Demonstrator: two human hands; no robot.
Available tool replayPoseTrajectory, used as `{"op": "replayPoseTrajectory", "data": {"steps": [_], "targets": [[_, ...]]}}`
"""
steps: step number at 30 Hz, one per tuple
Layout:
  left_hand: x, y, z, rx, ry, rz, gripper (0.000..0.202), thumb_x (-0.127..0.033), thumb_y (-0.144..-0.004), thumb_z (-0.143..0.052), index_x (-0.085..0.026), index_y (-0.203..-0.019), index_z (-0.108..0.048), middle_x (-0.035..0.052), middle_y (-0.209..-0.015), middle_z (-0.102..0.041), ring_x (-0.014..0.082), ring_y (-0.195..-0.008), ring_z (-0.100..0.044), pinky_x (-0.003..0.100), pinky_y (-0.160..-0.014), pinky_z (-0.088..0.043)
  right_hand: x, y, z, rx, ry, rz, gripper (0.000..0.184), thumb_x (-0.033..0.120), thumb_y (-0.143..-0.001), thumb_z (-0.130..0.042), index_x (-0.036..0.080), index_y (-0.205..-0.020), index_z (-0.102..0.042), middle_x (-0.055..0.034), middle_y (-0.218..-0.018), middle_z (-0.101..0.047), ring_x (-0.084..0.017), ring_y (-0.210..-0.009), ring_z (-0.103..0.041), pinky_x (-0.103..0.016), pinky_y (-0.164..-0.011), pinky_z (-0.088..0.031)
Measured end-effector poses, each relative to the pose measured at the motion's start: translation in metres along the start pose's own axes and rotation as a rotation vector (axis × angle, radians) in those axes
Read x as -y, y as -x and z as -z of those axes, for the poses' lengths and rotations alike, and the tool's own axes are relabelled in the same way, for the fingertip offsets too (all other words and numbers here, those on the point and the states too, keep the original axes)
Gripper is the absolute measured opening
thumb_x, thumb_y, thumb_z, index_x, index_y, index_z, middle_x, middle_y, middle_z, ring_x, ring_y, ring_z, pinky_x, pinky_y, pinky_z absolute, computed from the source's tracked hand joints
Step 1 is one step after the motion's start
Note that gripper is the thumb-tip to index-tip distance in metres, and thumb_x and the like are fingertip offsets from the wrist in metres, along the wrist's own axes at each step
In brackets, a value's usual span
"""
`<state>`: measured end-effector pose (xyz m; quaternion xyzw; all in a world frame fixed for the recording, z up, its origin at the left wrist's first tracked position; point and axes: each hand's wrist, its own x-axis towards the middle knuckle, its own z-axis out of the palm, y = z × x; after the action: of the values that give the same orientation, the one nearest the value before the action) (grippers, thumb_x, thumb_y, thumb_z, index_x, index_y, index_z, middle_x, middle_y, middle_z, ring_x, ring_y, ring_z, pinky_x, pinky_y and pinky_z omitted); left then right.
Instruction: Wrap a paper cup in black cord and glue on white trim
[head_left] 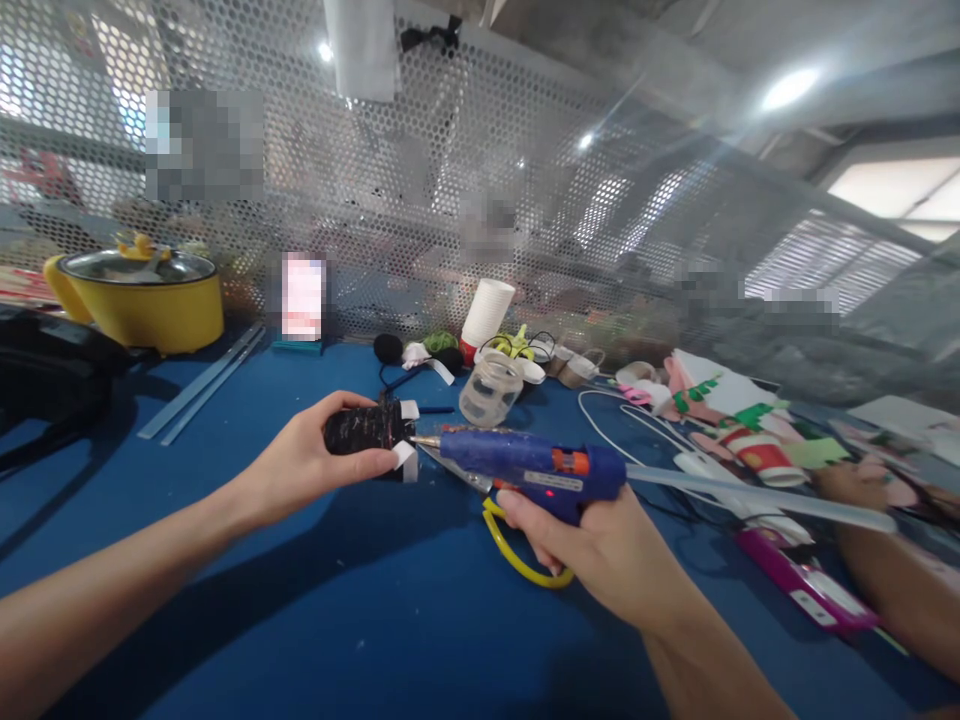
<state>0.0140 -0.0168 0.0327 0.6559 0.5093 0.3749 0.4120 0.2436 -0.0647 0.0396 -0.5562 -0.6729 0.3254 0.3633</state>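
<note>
My left hand (311, 462) is closed around a small black glittery piece (367, 430) with white tabs at its right end, held above the blue table (300, 600). My right hand (600, 545) grips a blue hot glue gun (536, 465) with an orange band. Its metal nozzle touches or nearly touches the black piece's right end. A clear glue stick (765, 497) juts out behind the gun. Under the gun lie scissors with yellow handles (514, 550).
A yellow pot with a lid (139, 295) stands at the back left, a clear jar (491, 388) and white cups (487, 312) mid-back. Paper craft scraps (739, 420), a white cable and a pink phone (806, 590) lie right, beside another person's arm (892, 565). Perforated metal screen behind.
</note>
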Motion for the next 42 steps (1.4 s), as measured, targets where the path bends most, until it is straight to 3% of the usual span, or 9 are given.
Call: {"op": "replayPoseTrajectory", "data": {"steps": [5, 11, 24, 31, 42], "targets": [[-0.0004, -0.0009, -0.0008, 0.123, 0.189, 0.142, 0.049, -0.041, -0.058, -0.068, -0.017, -0.097, -0.051, 0.0018, -0.079, -0.058, 0.0166, -0.068, -0.057, 0.028, -0.057, -0.049, 0.0018, 0.0017, 0.0007, 0.014, 0.012, -0.023, 0.027, 0.041, -0.072, -0.057, 0.017, -0.060, -0.054, 0.0043, -0.039, -0.045, -0.009, -0.035, -0.046, -0.018, -0.036, -0.041], [0.0026, -0.0013, -0.0011, 0.194, 0.277, 0.182, 0.048, -0.040, -0.058, -0.069, -0.016, -0.096, -0.051, 0.0023, -0.080, -0.058, 0.0161, -0.069, -0.056, 0.025, -0.054, -0.048, 0.0036, 0.0017, 0.0014, 0.033, 0.018, -0.021, 0.026, 0.039, -0.073, -0.057, 0.016, -0.061, -0.054, 0.0038, -0.041, -0.047, -0.008, -0.036, -0.046, -0.018, -0.036, -0.040], [0.0017, -0.0015, -0.0014, 0.158, 0.185, 0.124, 0.049, -0.040, -0.059, -0.068, -0.017, -0.098, -0.049, 0.0008, -0.079, -0.056, 0.0143, -0.066, -0.054, 0.027, -0.057, -0.048, 0.0022, 0.0018, 0.0023, 0.004, 0.060, -0.004, 0.028, 0.039, -0.072, -0.057, 0.017, -0.056, -0.051, 0.0032, -0.040, -0.048, -0.009, -0.036, -0.048, -0.018, -0.036, -0.042], [0.0031, -0.0005, -0.0011, 0.109, -0.002, 0.018, 0.052, -0.043, -0.058, -0.068, -0.017, -0.100, -0.049, -0.0016, -0.072, -0.053, 0.0126, -0.062, -0.049, 0.025, -0.056, -0.042, 0.0011, -0.0007, 0.0015, -0.027, 0.024, 0.040, 0.032, 0.042, -0.074, -0.055, 0.019, -0.053, -0.048, 0.0045, -0.036, -0.043, -0.009, -0.032, -0.044, -0.020, -0.035, -0.041], [0.0008, 0.0023, -0.0012, 0.084, -0.083, -0.050, 0.052, -0.045, -0.058, -0.067, -0.017, -0.099, -0.050, -0.0019, -0.072, -0.053, 0.0130, -0.062, -0.048, 0.024, -0.055, -0.040, -0.0046, -0.0036, 0.0026, 0.058, -0.032, 0.005, 0.032, 0.043, -0.077, -0.053, 0.017, -0.058, -0.051, 0.0051, -0.037, -0.041, -0.009, -0.036, -0.046, -0.020, -0.036, -0.042]]}}
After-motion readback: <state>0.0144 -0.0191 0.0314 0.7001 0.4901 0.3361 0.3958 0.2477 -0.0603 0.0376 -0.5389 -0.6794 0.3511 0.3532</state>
